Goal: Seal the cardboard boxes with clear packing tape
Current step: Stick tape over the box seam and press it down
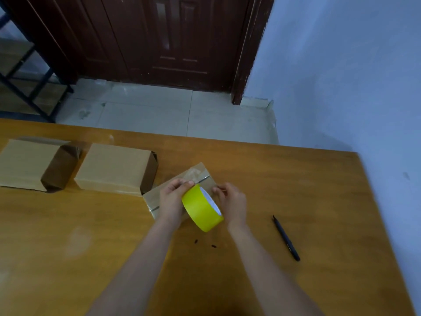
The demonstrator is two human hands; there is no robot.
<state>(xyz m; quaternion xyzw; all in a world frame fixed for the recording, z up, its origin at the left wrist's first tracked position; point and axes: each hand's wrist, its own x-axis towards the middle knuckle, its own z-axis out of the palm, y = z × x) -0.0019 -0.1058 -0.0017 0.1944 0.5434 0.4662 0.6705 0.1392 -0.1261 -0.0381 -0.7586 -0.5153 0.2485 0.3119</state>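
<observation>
Two hands work close to me over the worktop (296, 190): my left hand (170, 198) curls round the yellow tape roll (200, 210), thumb on its top edge, while my right hand (232, 201) pinches at what I take to be the free end, too thin to make out. I judge the roll light and stiff, best held by rim and core, and the film clingy and quick to fold on itself. Under both hands lies the small cardboard box (200, 174), glossy with tape over its seam. To my right rests a black cutter (286, 238), well apart. Farther left stand two more boxes (114, 167), ends open. Nothing blocks my reach. Beyond are floor and a dark door (173, 37).
</observation>
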